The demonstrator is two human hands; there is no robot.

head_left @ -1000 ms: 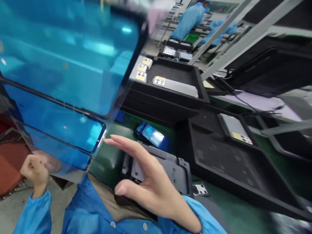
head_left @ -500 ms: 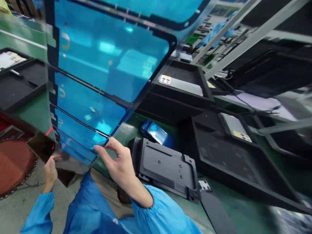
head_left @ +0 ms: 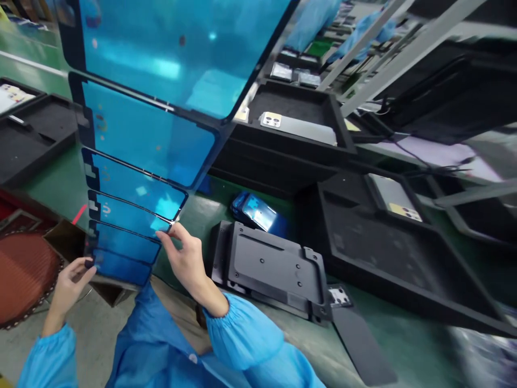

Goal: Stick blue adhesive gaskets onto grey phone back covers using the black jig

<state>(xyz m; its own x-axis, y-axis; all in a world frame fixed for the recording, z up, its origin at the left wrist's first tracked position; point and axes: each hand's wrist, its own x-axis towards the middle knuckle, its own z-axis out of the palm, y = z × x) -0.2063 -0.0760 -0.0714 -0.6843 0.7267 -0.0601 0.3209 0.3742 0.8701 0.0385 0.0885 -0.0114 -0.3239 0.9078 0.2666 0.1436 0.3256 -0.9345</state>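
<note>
A long strip of blue film stickers (head_left: 149, 129) with black borders, each shaped like a phone back, hangs in front of me from the top of the view towards my lap. My right hand (head_left: 184, 261) pinches its right edge between thumb and fingers. Down at the strip's lower left edge, my left hand (head_left: 71, 283) has thumb and forefinger closed on a small dark tab or corner of the strip. To the right of my right hand lies a dark grey fixture plate (head_left: 278, 269) with a raised rim. Behind it rests a blue-filmed phone part (head_left: 258, 212).
Black trays (head_left: 375, 264) stand at the right and back, with silver phone back covers (head_left: 299, 129) on them. A flat dark piece (head_left: 361, 345) lies right of the fixture. At left are another black tray (head_left: 36, 140), a cardboard box (head_left: 67, 242) and a red stool (head_left: 28, 275).
The strip has shifted left and its stickers sit lower in view. My right hand has moved a little left with it. My left thumb and forefinger now pinch the lower left edge.
</note>
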